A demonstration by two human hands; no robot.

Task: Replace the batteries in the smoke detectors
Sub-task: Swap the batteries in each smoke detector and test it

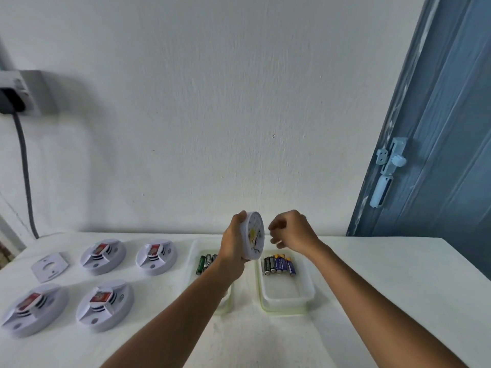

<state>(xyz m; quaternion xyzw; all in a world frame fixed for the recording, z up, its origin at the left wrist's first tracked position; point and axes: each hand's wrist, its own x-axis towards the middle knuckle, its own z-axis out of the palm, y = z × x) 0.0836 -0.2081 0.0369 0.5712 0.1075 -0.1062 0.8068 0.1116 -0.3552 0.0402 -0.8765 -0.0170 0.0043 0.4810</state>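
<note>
1. Head view, the grip: the left hand holds one smoke detector up in the air, above the gap between the two plastic trays, with thumb and fingers clamped around its rim. The right hand is just beside the open face, fingers curled loosely; whether it pinches something small I cannot tell.
2. Head view, doing the step well — I judge the step is work at the battery bay. The left hand should keep the rim firm and steady, so the right fingers can reach in without turning the unit.
3. Head view, orientation: the detector stands on its edge, its flat inner face points to the right, toward the right hand. It is a disc, so the long direction runs about vertical.
4. Head view, supplies: the blue batteries lie in the right tray, the green ones in the left tray; four other detectors rest on the worktop.
</note>
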